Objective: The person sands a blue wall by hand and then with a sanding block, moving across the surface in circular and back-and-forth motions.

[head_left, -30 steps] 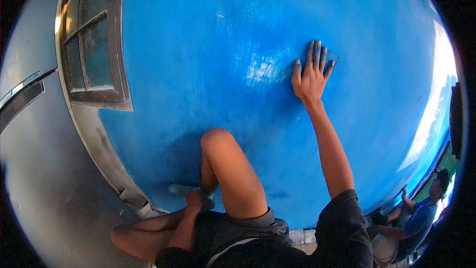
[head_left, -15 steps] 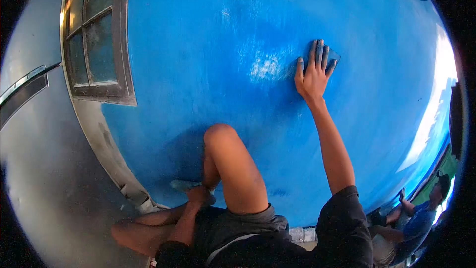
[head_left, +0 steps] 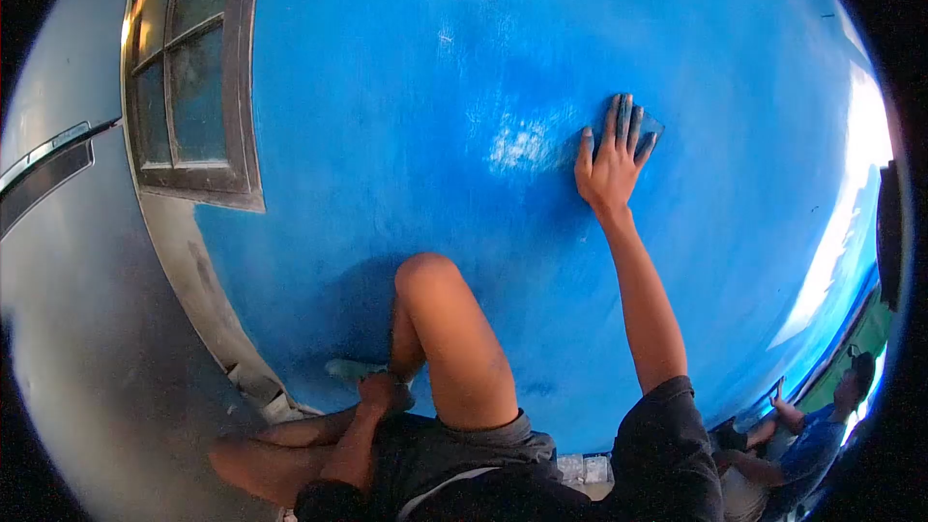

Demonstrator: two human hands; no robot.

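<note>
My right hand lies flat against the blue wall, fingers stretched and a little apart. Under it is a thin dark bluish sheet, apparently sandpaper, whose corner sticks out past the fingers. Dark smudges cover the fingertips. Left of the hand, the wall has a darker, glossy patch. Low in the view, my left hand is closed beside my foot, below my raised knee. Its fingers are mostly hidden, and I cannot make out what is in them.
A window with a worn frame is set in the wall at upper left. Along the left side stands a grey metallic panel with a handle. Another person sits at lower right, one hand raised to the wall. White tiles show near the floor.
My right hand has slid slightly down with the sheet under it. The view has shifted a little. My left hand stays by my foot.
</note>
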